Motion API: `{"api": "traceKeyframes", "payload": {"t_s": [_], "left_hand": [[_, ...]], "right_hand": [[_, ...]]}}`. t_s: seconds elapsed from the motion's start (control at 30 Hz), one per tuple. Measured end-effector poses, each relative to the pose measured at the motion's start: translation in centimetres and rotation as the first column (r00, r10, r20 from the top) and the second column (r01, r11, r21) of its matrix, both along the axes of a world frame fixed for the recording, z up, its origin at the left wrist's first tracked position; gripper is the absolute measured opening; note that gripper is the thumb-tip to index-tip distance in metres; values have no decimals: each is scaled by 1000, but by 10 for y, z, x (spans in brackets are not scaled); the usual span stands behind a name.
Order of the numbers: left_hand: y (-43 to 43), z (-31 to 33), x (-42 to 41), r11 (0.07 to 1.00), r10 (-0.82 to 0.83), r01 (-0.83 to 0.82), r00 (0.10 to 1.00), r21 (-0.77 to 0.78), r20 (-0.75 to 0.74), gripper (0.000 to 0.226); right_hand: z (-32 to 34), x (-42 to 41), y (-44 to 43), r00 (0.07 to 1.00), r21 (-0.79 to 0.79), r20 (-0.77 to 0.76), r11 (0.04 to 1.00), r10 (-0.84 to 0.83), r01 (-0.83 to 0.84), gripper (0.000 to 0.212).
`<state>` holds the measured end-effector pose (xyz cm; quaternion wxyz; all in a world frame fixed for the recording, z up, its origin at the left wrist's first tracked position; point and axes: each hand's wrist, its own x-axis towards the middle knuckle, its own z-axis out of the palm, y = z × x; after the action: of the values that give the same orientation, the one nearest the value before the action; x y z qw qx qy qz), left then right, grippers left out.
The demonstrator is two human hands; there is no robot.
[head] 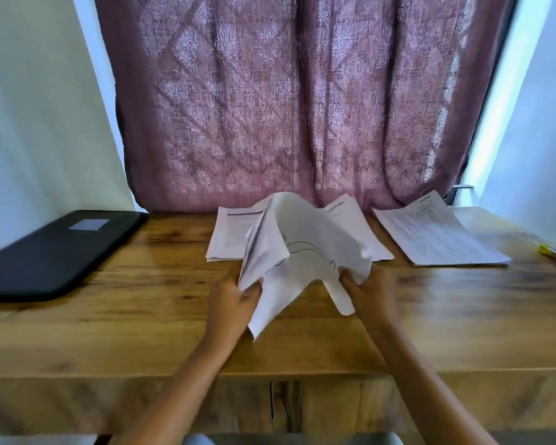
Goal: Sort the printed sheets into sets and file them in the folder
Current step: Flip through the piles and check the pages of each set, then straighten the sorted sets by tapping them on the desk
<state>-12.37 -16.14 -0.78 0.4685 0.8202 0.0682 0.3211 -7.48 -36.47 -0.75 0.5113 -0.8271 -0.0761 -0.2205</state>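
between the two sets of fingers, lifted off the table (174,316), hangs a limp bundle of printed sheets (305,248), sagging in the middle and peaked at its far edge. the left hand (231,303) has its fingers (253,288) curled round the bundle's near left corner, pinching several leaves together. the right hand (368,292) pinches the near right edge, its fingers (347,273) closed on what looks like the top leaf alone, though blur stops me counting.

this looks like the sorting step, peeling one sheet off to join its set. to do it well, the left fingers should clamp the rest while the right ones draw the sheet away slowly and flat, so the thin paper neither creases nor drags a neighbour along.

the top sheet shows a black line drawing, while the leaves fanned at the left fingers carry dense text. just beyond the fingers a stack of text pages (228,234) lies on the table, and a second stack (437,234) lies off to the right of the right fingers. far left of the left fingers the black folder (61,252) lies closed.
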Motion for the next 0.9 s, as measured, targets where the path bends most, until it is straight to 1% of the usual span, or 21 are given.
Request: {"api": "traceKeyframes", "payload": {"t_s": [0.03,0.07,0.13,0.2,0.23,0.27,0.33,0.37,0.4,0.43,0.47,0.5,0.57,0.67,0.8,0.9], "left_hand": [[0,-5,0,1000,11,-11,1000,8,-21,37],[0,-4,3,1000,9,-8,1000,4,-13,36],[1,-2,7,1000,-11,11,999,10,33,27],[1,-6,12,998,-5,4,1000,66,30,19],[3,-9,17,999,1,-1,1000,43,13,18],[5,-10,21,1000,3,-3,1000,-28,-1,18],[13,-2,31,968,-46,35,998,-248,-38,16],[17,5,34,924,-117,91,992,-371,-48,18],[20,11,39,856,-216,168,975,-489,-43,22],[24,17,44,778,-308,231,951,-584,-35,24],[27,19,48,727,-377,256,925,-637,-58,25],[29,20,52,709,-422,254,900,-658,-108,24],[30,16,60,736,-452,209,860,-644,-238,19],[25,9,71,763,-470,166,806,-625,-360,14],[8,3,84,784,-496,176,755,-595,-430,19],[-3,3,94,793,-503,201,747,-575,-434,14]], "right_hand": [[-4,0,0,1000,31,-7,1000,1,-1,17],[-2,2,-1,999,45,20,999,-25,24,15],[4,5,-1,995,75,70,995,-72,67,12],[1,10,1,999,75,34,997,-38,35,17],[-3,11,2,1000,78,-5,997,-19,19,22],[-5,14,1,999,122,-28,992,-15,19,24],[3,21,-9,999,260,-1,965,-41,40,25],[11,25,-18,998,292,12,955,-64,58,26],[19,32,-27,997,298,-1,951,-82,78,28],[26,40,-36,996,302,-31,949,-81,86,30],[29,48,-46,995,314,-76,945,-68,88,31],[32,55,-54,991,333,-123,939,-44,83,32],[33,67,-70,982,358,-188,930,-16,84,34],[32,79,-92,969,349,-245,932,-8,96,40],[27,87,-109,949,417,-313,902,28,111,36],[23,91,-121,941,477,-331,872,65,108,36]]}}
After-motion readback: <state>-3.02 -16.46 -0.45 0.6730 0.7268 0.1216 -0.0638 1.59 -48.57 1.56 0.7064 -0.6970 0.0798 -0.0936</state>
